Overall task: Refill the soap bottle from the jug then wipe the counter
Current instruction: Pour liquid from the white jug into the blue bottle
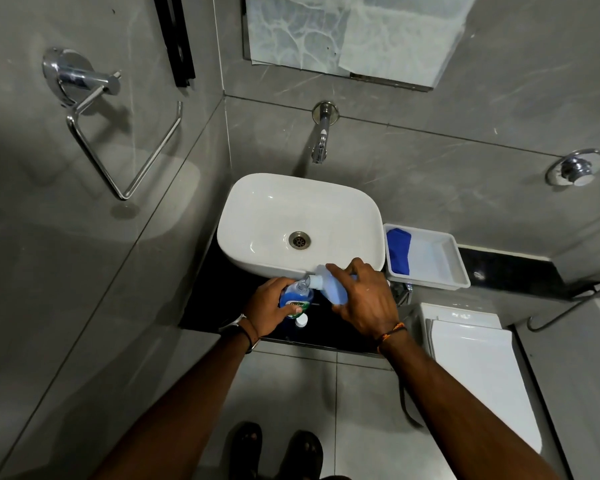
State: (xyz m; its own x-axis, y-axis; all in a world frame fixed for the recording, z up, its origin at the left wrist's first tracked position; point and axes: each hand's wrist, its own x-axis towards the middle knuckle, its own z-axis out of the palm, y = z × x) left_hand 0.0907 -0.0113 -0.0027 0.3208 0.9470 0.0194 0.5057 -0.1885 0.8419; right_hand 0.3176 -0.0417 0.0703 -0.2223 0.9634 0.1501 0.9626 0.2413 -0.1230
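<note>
Head view — the only one I have:

- The soap bottle (297,296), blue with a green label, stands upright on the black surface (205,306) just in front of the white basin (374,216), with its neck open.
- My left hand (269,308) steadies it. The fingers (278,282) are curled round the far side of the body and the thumb lies across the label.
- My right hand (364,303) holds the jug (331,285), a pale blue container. The fingers wrap over its top and the thumb sits beneath, so most of the jug is hidden under the hand.
- The relation that matters is the jug's long axis. It lies almost level and runs right to left, with the white spout pointing left into the bottle's neck. The spout and the mouth meet or very nearly meet — I cannot tell whether they touch, or whether liquid is passing.
- I judge the pour to be under way, with the bottle about full of blue. The next move looks like tipping the jug back upright with the right hand, which is the only hand on it.
- A small white cap (301,320) lies on the surface just in front of the bottle, nearer the left hand.
- For the wiping, a blue cloth (398,251) lies in a white tray (462,268) to the right of the basin, nearer the right hand.
- A spill over the bottle's narrow mouth is the risk I would watch.
</note>
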